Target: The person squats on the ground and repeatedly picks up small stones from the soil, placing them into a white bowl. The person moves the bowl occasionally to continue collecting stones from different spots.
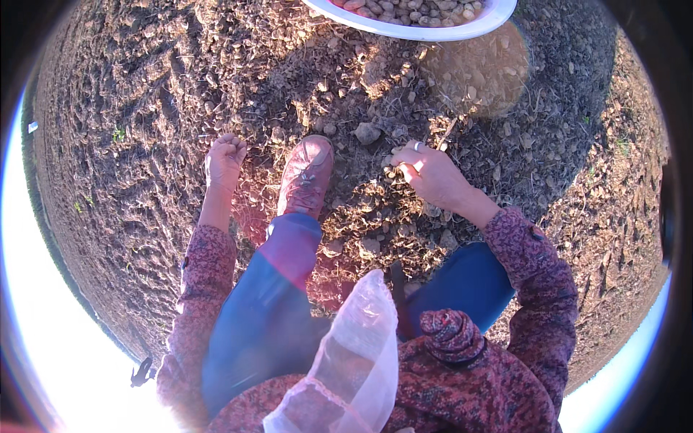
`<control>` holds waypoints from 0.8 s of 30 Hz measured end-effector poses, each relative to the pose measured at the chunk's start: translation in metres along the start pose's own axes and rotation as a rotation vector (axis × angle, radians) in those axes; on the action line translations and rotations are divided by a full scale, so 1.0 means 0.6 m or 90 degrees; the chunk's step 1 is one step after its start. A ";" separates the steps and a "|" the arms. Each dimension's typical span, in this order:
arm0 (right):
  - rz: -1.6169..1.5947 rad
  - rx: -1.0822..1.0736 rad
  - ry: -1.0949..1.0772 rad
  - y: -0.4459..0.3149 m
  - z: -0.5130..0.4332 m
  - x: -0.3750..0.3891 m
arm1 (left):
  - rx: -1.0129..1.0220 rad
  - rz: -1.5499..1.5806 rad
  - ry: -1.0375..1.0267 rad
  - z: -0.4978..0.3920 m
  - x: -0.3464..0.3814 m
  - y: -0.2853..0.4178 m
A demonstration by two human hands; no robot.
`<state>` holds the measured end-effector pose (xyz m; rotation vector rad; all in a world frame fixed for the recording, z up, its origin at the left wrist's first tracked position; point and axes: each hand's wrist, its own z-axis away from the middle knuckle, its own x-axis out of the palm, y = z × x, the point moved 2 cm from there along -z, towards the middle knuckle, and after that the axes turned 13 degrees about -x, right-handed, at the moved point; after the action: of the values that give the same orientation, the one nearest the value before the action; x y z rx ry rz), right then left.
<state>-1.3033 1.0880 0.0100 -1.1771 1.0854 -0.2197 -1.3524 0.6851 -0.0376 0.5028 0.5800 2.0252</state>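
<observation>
Bare, clod-strewn soil (260, 97) with dry plant bits lies before me. My left hand (226, 157) is curled just above the soil, left of my shoe (307, 173); whether anything is inside it cannot be seen. On the other side of the shoe, my right hand (425, 170) reaches down with bent fingers, a ring on one of them. Small pale pods (391, 166), which look like peanuts, are at its fingertips. Beyond the hands, a white-rimmed basin (433, 33) holds many peanuts in their shells (417, 11).
A stone or clod (367, 133) lies between shoe and right hand. A sheer whitish cloth (357, 346) hangs in front of my body. Small green plants (118, 134) grow at the left. A distant dark figure (142, 372) shows at the lower left.
</observation>
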 end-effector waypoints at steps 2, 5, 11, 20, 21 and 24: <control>0.144 -0.136 0.022 -0.006 -0.020 0.024 | -0.017 0.061 -0.010 -0.011 -0.015 -0.001; 0.278 -0.184 -0.096 -0.001 -0.030 0.063 | 0.047 0.044 0.158 -0.041 -0.056 0.021; 0.346 -0.213 -0.072 -0.015 -0.030 0.070 | 0.385 -0.471 0.473 -0.067 -0.041 0.080; 0.352 0.001 -0.099 0.034 -0.014 0.058 | 0.485 -0.631 0.388 -0.140 -0.019 0.117; 0.363 0.015 -0.100 0.034 -0.016 0.062 | 0.479 -0.638 0.366 -0.143 -0.010 0.121; 0.343 0.032 -0.078 0.033 -0.026 0.060 | 0.479 -0.711 0.347 -0.147 0.022 0.131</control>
<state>-1.3044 1.0632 -0.0265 -0.8051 1.2381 0.2406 -1.4614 0.6436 -0.0615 -0.0277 1.5549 0.7932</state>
